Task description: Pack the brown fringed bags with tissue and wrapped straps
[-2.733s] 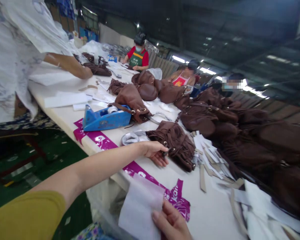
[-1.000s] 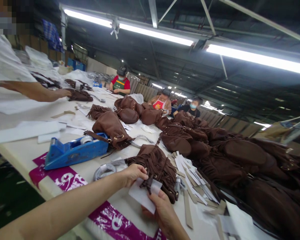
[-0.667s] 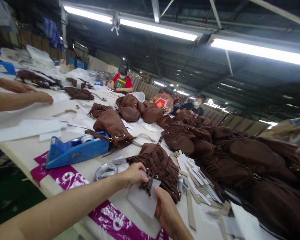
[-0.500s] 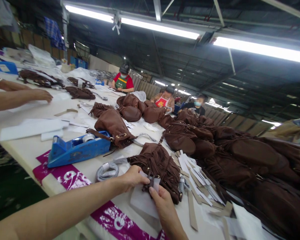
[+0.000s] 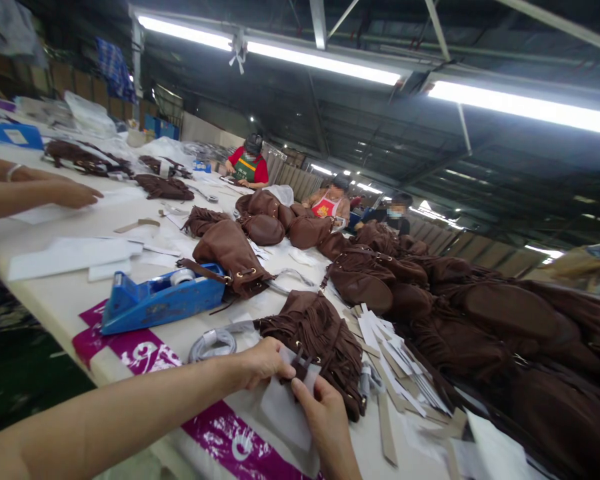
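A brown fringed handbag (image 5: 325, 333) lies on the table in front of me, its gold eyelets and short dark straps (image 5: 300, 363) facing me. A thin white translucent sheet (image 5: 285, 410) is tucked under those straps and folds up around them. My left hand (image 5: 265, 363) pinches the sheet's left side beside the straps, thumb and fingertips together. On the other side my right hand (image 5: 325, 413) grips the sheet between thumb and fingers, its thumb tip near the left hand's. A grey-wrapped strap coil (image 5: 213, 343) rests left of the bag.
A blue tape dispenser (image 5: 163, 300) stands left, beside another brown bag (image 5: 230, 253). Paper and card strips (image 5: 395, 360) lie to the right, before a large pile of brown bags (image 5: 505, 313). A co-worker's hands (image 5: 75, 193) reach in from the left; other people work behind.
My hands have drawn slightly closer together around the straps, the right thumb shifting left and the sheet folding in. The co-worker's hands at left have moved slightly.
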Motion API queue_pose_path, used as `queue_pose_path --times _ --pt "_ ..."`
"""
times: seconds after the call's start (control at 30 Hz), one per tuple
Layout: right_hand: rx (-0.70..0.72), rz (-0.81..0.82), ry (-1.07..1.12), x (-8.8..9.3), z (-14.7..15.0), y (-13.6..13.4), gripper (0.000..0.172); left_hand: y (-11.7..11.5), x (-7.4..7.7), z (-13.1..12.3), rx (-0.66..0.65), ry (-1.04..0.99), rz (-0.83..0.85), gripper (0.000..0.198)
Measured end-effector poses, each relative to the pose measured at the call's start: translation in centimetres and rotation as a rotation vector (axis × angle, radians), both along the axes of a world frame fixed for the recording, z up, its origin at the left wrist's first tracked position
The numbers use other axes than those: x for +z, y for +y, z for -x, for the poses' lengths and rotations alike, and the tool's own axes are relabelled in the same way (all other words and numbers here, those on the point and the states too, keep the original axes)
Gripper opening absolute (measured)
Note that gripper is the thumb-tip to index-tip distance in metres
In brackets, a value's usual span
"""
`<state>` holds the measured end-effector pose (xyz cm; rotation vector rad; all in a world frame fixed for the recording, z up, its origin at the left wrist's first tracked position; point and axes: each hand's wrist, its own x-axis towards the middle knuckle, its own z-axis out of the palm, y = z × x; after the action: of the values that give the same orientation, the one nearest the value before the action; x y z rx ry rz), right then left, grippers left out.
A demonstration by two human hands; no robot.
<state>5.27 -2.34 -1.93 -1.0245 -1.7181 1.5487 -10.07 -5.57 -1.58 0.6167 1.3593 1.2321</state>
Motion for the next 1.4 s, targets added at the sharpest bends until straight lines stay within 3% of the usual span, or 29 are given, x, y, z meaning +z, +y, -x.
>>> queue_pose_path --times 0.17,0.23,0.53,0.73,0.9,1.07,1.4 --pt "0.068 0.45 0.263 0.8 -1.0 -1.1 0.052 -0.4 0.6 0.2 -0.008 0.01 -0.015 0.018" --pt "0.053 0.51 0.308 0.7 -1.1 -1.1 0.048 -0.5 0.8 0.2 -0.007 0.018 -0.012 0.018" --pt "-0.135 0.225 0.067 -0.1 0.7 -0.7 0.046 -1.0 0.9 -0.8 0.011 0.1 -0.033 0.015" --pt "-0.133 0.228 0.058 0.5 0.6 -0.6 0.04 -2.5 2.5 0.3 -0.14 -0.08 -0.058 0.005" --pt "-0.072 0.245 0.068 0.7 0.6 -0.4 0.044 -2.2 1.6 0.9 -0.171 -0.221 -0.088 0.025" --pt "-0.045 0.214 0.051 0.3 0.8 -0.2 0.045 -1.2 0.4 -0.1 -0.181 -0.111 -0.066 0.041" --pt "-0.108 -0.011 0.022 -1.1 1.3 -1.0 0.034 -0.9 0.6 -0.3 -0.143 0.047 -0.065 0.03"
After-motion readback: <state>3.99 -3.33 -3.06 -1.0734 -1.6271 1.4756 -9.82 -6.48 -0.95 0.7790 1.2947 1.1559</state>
